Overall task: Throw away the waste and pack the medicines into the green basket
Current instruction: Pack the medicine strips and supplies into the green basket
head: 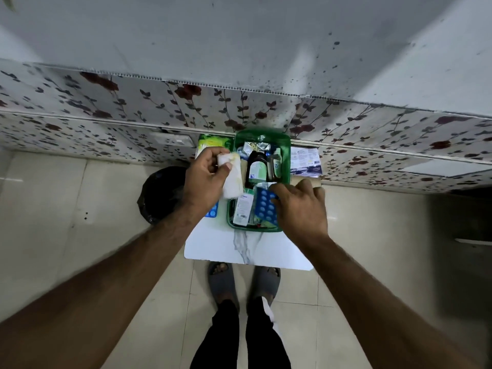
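Two hands are over the small marble-look table [247, 249], and the green basket [286, 155] sits at its far middle, already well filled. Inside the basket a dark bottle [256, 166] with a pale label lies at the centre, silver foil packs [255, 147] crowd the far end, and a white box [243, 207] rests at the near end beside a blue blister strip [265, 203]. The right hand [300, 206] is down at the basket's near right corner, fingers curled onto that strip; whether it truly grips it, I cannot tell. The left hand [206, 177] hovers at the basket's left edge, thumb and fingers pinching a white roll [233, 179] with a yellowish smear. Another blue strip [212, 210] peeks out on the table under the left wrist. At the far left corner there's a green packet [213, 142]; at the far right corner a white leaflet-like pack [306, 161]; a brown tube [306, 181] lies just behind the right hand. Left of the table, on the floor, stands a black-lined bin [162, 193].
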